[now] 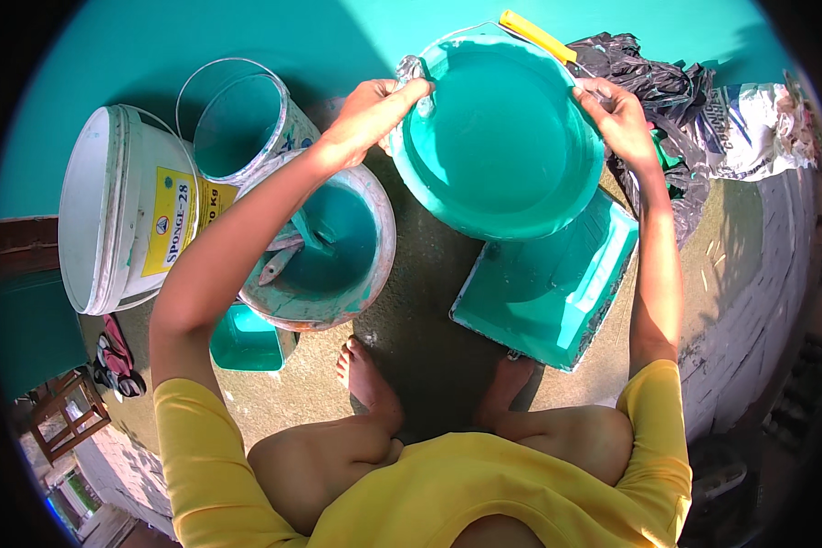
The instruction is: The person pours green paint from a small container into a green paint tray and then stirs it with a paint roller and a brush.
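Observation:
Both my hands hold a round bucket (507, 224) of green paint, tipped so that its mouth faces me. My left hand (363, 119) grips its left rim, thumb beside a greyish lump (413, 78) on the edge. On the right rim, my right hand (616, 119) has its fingers closed. A wire handle with a yellow grip (539, 36) lies along the bucket's far side. Just below the bucket, partly covered by it, is a green-coated paint tray (511, 297) with a sloped, ribbed part.
Left of me stand a paint-smeared bucket (385, 247) with a brush (283, 260) in it, a wire-handled pail (279, 137), a large white lidded bucket (91, 210) and a small green tub (247, 342). Black plastic bags (671, 91) and a white sack (749, 132) lie right, by the green wall.

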`<state>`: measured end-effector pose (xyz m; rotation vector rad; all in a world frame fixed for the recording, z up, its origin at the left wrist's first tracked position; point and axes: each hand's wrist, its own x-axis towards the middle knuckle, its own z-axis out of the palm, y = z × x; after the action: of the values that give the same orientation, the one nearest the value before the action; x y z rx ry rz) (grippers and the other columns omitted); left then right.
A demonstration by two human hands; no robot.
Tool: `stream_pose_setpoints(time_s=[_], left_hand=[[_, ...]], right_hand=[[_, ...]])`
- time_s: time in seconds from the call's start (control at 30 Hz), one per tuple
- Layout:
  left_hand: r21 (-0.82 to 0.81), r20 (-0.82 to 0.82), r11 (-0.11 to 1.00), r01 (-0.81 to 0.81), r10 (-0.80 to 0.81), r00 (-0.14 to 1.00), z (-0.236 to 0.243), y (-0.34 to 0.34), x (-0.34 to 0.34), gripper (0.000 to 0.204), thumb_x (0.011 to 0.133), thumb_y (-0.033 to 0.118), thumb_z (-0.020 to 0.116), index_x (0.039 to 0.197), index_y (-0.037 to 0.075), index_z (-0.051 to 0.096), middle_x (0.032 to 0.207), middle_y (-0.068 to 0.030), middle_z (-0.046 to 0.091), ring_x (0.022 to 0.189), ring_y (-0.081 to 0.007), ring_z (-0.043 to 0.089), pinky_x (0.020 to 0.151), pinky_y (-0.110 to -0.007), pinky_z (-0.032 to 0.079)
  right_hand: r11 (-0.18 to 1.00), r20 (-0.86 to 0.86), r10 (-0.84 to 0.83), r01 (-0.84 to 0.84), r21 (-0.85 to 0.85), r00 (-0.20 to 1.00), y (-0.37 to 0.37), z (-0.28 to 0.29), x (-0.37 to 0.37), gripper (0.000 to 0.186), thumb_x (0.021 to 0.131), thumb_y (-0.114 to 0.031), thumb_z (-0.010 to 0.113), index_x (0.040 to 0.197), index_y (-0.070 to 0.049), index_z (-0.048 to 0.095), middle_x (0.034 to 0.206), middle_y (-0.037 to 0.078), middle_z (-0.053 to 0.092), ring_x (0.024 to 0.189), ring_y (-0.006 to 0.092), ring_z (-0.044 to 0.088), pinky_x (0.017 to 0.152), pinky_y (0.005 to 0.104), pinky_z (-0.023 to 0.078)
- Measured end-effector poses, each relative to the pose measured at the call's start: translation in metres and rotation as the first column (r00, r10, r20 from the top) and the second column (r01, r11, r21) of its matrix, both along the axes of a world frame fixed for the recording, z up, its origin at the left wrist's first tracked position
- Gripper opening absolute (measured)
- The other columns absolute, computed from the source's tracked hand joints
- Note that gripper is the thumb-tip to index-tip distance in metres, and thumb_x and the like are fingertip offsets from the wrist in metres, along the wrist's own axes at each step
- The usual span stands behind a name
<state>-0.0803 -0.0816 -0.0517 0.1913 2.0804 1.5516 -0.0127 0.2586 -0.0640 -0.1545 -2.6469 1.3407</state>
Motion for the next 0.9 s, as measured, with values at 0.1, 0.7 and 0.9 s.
stream_pose_setpoints(time_s=[0.1,0.7,0.9], left_hand=[[-0.141,-0.007,0.990,-0.021,0.021,1.000,-0.030,-0.027,-0.025,0.046,0.088,0.049,0.066,0.088,0.004,0.068,0.065,-0.0044,0.064,0.053,-0.0127,0.062,0.048,-0.028,0.052],[-0.223,0.125,0.973,-0.059,0.089,0.988,-0.073,-0.046,-0.052,0.050,0.088,0.047,0.061,0.097,-0.002,0.063,0.066,-0.0079,0.063,0.048,-0.0167,0.060,0.043,-0.027,0.050],[-0.234,0.082,0.971,-0.056,0.077,0.994,-0.080,-0.044,-0.056,0.055,0.091,0.052,0.055,0.102,-0.001,0.063,0.069,-0.0074,0.064,0.051,-0.0161,0.062,0.048,-0.026,0.052]], right_hand=[[0.993,0.130,-0.045,0.030,0.114,0.991,-0.031,-0.007,-0.021,0.038,0.091,-0.036,0.067,0.119,-0.010,0.071,0.076,0.005,0.070,0.058,0.0102,0.061,0.060,0.0300,0.049],[0.993,-0.056,0.034,-0.027,0.116,0.998,-0.054,-0.077,-0.072,0.039,0.085,-0.036,0.066,0.110,-0.008,0.073,0.096,0.016,0.073,0.089,0.0316,0.070,0.080,0.0415,0.054],[0.991,-0.048,0.032,-0.025,0.135,0.998,-0.049,-0.090,-0.074,0.041,0.086,-0.042,0.066,0.109,-0.010,0.074,0.099,0.014,0.073,0.092,0.0317,0.069,0.081,0.0424,0.053]])
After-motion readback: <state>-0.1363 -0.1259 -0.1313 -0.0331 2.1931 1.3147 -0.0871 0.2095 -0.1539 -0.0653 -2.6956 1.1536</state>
